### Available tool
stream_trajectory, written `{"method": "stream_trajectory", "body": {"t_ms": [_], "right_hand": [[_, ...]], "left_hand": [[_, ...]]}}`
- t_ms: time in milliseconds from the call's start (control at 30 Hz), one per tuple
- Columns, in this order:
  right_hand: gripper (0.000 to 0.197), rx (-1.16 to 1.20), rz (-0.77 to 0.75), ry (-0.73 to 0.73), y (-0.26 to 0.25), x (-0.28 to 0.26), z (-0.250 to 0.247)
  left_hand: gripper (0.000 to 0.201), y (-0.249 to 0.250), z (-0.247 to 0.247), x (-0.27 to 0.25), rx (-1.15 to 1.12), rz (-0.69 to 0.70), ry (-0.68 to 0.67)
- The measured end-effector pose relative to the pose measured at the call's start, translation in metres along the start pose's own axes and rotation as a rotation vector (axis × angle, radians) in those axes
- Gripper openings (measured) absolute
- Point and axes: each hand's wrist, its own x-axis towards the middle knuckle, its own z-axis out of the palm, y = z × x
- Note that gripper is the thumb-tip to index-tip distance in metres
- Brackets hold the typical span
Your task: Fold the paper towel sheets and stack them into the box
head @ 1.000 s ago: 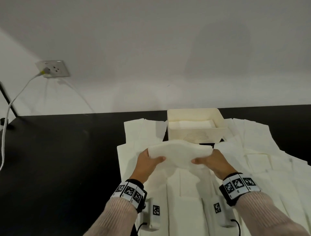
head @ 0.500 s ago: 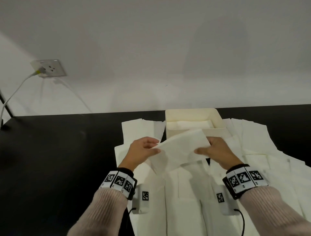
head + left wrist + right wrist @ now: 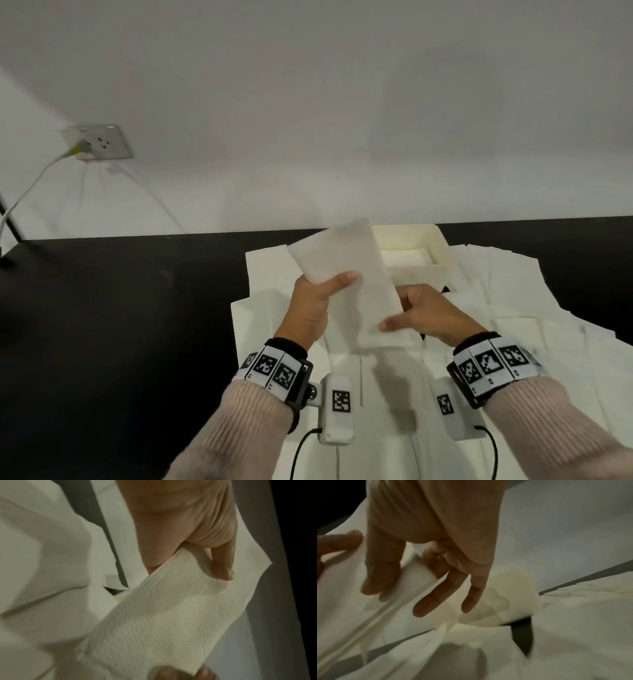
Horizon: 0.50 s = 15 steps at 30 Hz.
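Observation:
I hold a folded white paper towel sheet (image 3: 346, 274) (image 3: 163, 615) tilted up in the air just in front of the cream box (image 3: 419, 265) (image 3: 510, 596). My left hand (image 3: 315, 301) pinches its left edge, thumb on top (image 3: 223, 566). My right hand (image 3: 421, 315) grips its lower right corner between thumb and forefinger, the other fingers (image 3: 433, 599) hanging loose. The box stands open at the table's back and holds folded sheets (image 3: 406, 257). Several flat paper towel sheets (image 3: 513, 308) lie spread under and around my hands.
The black table (image 3: 120, 325) stretches to the left. A white wall rises behind it, with a socket (image 3: 99, 142) and a plugged-in cable (image 3: 30, 185) at far left. More sheets (image 3: 267, 270) lie left of the box.
The sheet has been turned from lying across both hands to standing lengthwise, its far end raised toward the box. Both hands have shifted their hold as it turned.

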Motion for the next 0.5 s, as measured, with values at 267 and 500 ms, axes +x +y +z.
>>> {"method": "stream_trajectory", "body": {"t_ms": [267,500], "right_hand": [[0.013,0.249,-0.014,0.293,0.038,-0.009,-0.021],[0.027,0.426,0.036,0.253,0.053,-0.005,-0.006]], "left_hand": [[0.031,-0.012,-0.054,-0.014,0.221,-0.021,0.114],[0.029,-0.039,-0.08,-0.014,0.548,-0.164,0.072]]}}
